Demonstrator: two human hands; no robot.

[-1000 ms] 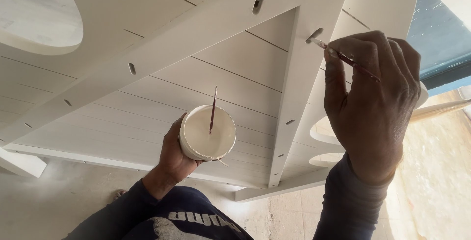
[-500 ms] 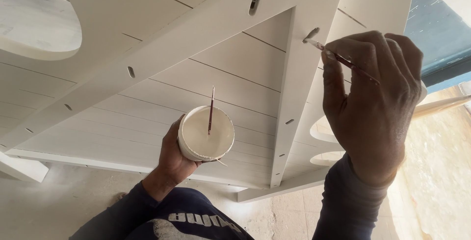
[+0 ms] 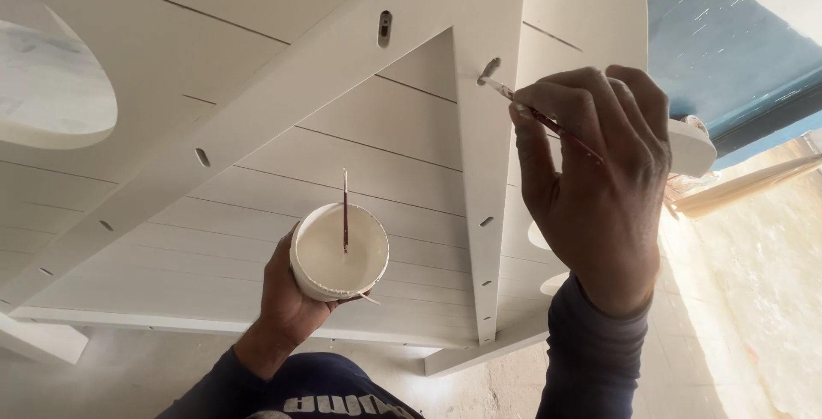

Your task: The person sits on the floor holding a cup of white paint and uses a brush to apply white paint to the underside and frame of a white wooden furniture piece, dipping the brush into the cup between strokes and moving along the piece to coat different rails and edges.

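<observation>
A white painted piece of furniture [image 3: 257, 85] fills most of the view, made of planks with thin seams between them and crossed by two braces that meet in a point near the top. The braces carry small slots and round holes; I count about nine, though some at the left edge are too faint to be sure. Below it lies a pale, dusty floor [image 3: 728, 316], and a blue wall [image 3: 728, 42] shows at the upper right. A rounded white panel [image 3: 47, 94] sits at the far left.

There are two hands, two brushes and one cup. The left hand [image 3: 287, 299] is wrapped around a white cup [image 3: 339, 252] of white paint, holding it from below, just in front of the planks. One thin brush [image 3: 345, 211] stands upright in the cup. The right hand [image 3: 599, 179] pinches the second brush [image 3: 535, 112] between thumb and fingertips, the other fingers curled over it. Its tip touches the right-hand brace just beside a slot [image 3: 489, 68]. Both forearms wear dark sleeves [image 3: 591, 359].
</observation>
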